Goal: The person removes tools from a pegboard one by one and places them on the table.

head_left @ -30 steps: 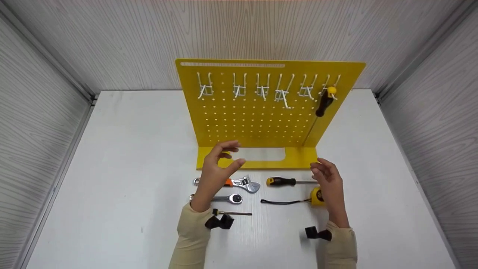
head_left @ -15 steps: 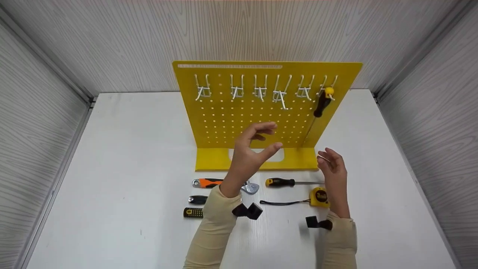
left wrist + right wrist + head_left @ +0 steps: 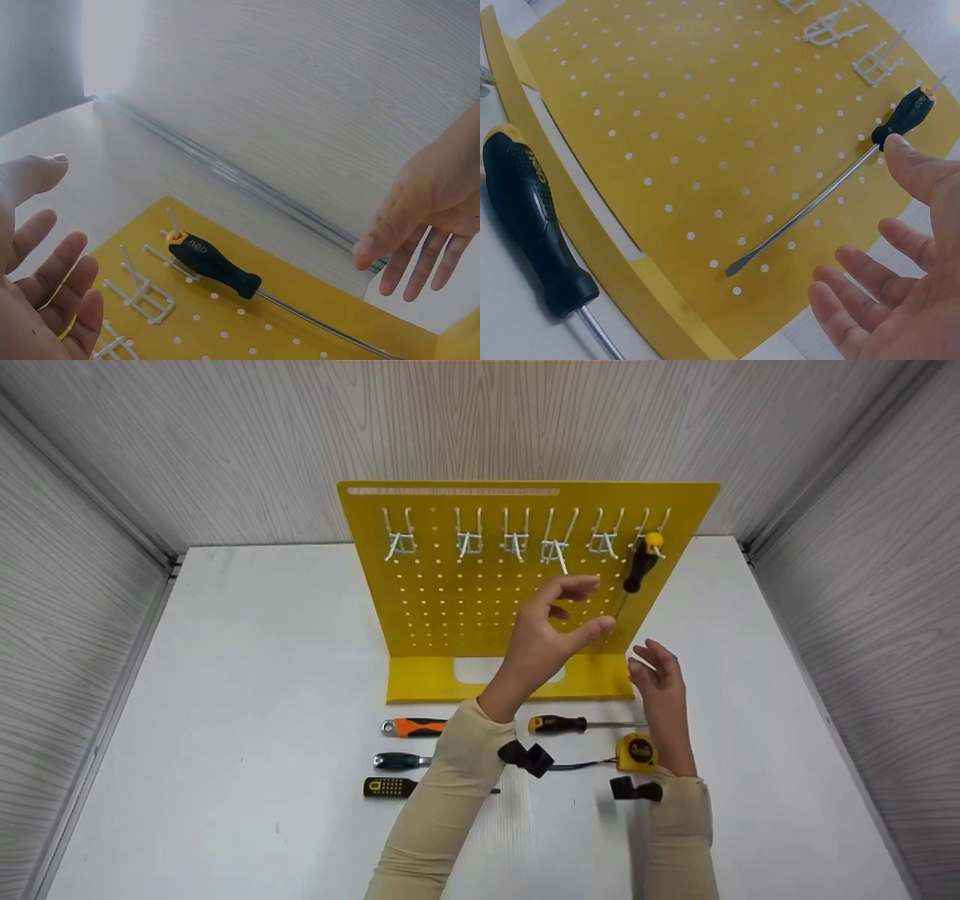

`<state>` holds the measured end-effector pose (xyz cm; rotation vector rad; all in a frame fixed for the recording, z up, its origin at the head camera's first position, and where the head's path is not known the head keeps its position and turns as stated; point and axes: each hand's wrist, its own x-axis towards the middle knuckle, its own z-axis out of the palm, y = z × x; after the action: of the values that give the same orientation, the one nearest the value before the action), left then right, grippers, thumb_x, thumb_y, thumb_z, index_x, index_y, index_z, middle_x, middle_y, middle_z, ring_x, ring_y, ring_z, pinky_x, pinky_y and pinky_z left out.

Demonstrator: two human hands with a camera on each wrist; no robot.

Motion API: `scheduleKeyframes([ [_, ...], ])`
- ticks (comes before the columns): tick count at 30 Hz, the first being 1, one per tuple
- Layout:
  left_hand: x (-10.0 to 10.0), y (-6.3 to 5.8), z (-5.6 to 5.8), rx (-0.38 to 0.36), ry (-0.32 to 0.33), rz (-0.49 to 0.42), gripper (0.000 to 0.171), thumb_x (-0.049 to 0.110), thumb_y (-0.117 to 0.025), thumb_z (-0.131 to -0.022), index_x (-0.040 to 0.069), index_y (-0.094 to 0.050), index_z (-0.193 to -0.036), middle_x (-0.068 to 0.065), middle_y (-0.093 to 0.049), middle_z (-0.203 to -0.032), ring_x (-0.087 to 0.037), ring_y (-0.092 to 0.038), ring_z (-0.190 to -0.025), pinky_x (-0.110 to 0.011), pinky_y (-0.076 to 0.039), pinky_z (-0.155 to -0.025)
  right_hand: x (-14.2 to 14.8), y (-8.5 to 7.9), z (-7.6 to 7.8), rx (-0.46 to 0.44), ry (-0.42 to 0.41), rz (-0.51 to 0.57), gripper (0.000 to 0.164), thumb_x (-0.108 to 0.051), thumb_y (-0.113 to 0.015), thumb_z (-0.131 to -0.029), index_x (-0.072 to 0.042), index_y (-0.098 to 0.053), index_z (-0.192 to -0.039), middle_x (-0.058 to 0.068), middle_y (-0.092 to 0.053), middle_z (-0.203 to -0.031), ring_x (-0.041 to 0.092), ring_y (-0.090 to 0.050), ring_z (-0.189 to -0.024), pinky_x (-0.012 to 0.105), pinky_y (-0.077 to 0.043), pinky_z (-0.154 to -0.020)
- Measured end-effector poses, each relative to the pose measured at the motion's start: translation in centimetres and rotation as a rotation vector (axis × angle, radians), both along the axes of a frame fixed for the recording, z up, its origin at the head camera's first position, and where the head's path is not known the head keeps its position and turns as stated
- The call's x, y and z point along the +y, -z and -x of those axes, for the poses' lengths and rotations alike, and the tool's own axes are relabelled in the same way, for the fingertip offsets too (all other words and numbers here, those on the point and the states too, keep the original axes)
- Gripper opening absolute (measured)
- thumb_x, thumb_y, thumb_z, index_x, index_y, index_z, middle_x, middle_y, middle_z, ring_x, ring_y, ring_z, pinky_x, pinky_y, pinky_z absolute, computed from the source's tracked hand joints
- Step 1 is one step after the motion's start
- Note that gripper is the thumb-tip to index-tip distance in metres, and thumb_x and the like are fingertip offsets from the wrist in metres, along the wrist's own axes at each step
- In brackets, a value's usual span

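Observation:
A flat-bladed screwdriver (image 3: pixel 640 564) with a black and yellow handle hangs from the rightmost hook of the yellow pegboard (image 3: pixel 480 619). My left hand (image 3: pixel 553 622) is raised in front of the board, left of that screwdriver, with thumb and fingers spread apart and nothing between them. Lower and farther right, my right hand (image 3: pixel 663 690) stands beside the board's base, its fingers loosely bent around nothing. Just below it lie a yellow tape measure (image 3: pixel 636 753) and a second screwdriver (image 3: pixel 559 724). The left wrist view shows the hanging screwdriver's handle (image 3: pixel 214 262) between both hands.
White hooks (image 3: pixel 469 542) line the board's upper part. On the white table (image 3: pixel 247 697) lie an orange-handled adjustable wrench (image 3: pixel 416 727), a ratchet (image 3: pixel 397 761) and another screwdriver (image 3: pixel 388 787), all partly behind the left forearm. Wood-grain walls (image 3: pixel 862 562) enclose the table.
My left hand has moved right and upward across the front of the pegboard, toward the hanging screwdriver. My right hand has risen slightly. The tools have stayed where they were.

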<state>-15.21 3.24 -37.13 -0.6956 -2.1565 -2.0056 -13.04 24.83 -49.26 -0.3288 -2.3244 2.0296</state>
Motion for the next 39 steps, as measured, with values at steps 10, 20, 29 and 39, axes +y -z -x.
scheduleKeyframes([
  [10,2.3,1.0,1.5,-0.052,0.077,0.172,0.057,0.026,-0.073,-0.087,0.012,-0.05,-0.137,-0.006,-0.055,-0.136,-0.022,-0.051,-0.123,-0.036,-0.045,-0.099,-0.7,-0.4,1.1,0.002,-0.081,0.027,0.06,-0.031,-0.047,-0.101,-0.016,-0.019,-0.152,0.009,-0.03,-0.156,0.025,-0.037,-0.139,0.038,-0.031,-0.116],
  [20,4.2,0.9,2.5,-0.106,0.035,0.143,0.063,0.029,-0.074,-0.085,0.016,-0.047,-0.14,-0.005,-0.053,-0.138,-0.016,-0.049,-0.126,-0.033,-0.044,-0.103,-0.4,1.4,2.2,0.011,-0.13,0.001,0.06,-0.03,-0.047,-0.101,-0.023,-0.017,-0.153,0.008,-0.026,-0.157,0.027,-0.033,-0.142,0.042,-0.028,-0.117],
  [29,4.9,2.5,3.3,-0.227,0.057,0.178,0.071,0.031,-0.077,-0.083,0.02,-0.043,-0.144,-0.002,-0.05,-0.141,-0.016,-0.046,-0.129,-0.039,-0.042,-0.107,-0.7,2.2,2.8,-0.035,-0.192,0.06,0.07,-0.037,-0.057,-0.095,-0.028,-0.015,-0.151,0.004,-0.027,-0.156,0.022,-0.035,-0.142,0.039,-0.033,-0.115],
  [39,5.3,3.4,4.4,-0.293,0.082,0.144,0.071,0.028,-0.077,-0.082,0.019,-0.043,-0.143,-0.003,-0.049,-0.142,-0.019,-0.046,-0.131,-0.039,-0.041,-0.108,-1.1,2.4,3.1,-0.01,-0.242,0.021,0.066,-0.025,-0.057,-0.097,-0.025,-0.018,-0.151,0.004,-0.028,-0.155,0.023,-0.038,-0.14,0.033,-0.038,-0.111],
])
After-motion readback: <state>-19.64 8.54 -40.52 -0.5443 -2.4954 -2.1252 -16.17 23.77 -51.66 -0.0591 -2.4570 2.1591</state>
